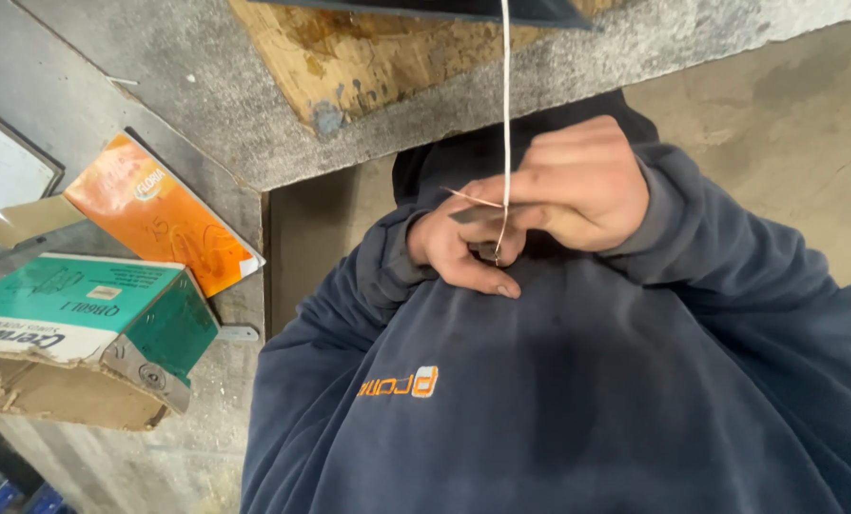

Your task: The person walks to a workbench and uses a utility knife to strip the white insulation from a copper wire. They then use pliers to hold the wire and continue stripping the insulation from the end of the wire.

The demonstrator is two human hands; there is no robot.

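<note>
A grey metal worktop (pixel 206 114) fills the left and far part of the view, its surface scuffed, speckled and dusty. On its far side lies a worn wooden board (pixel 368 52) with chipped edges and dark stains, partly under a dark sheet (pixel 463 9) at the far edge. At the left stand two cartons — an orange box (pixel 164 214) lying flat, and nearer, a green and white cardboard box (pixel 83 328), torn and crushed along its base. A pale panel (pixel 2 171) sits at the far left. To the right, a bare concrete floor (pixel 777 105) — stained, dull brown-grey. Light is even and flat.
</note>
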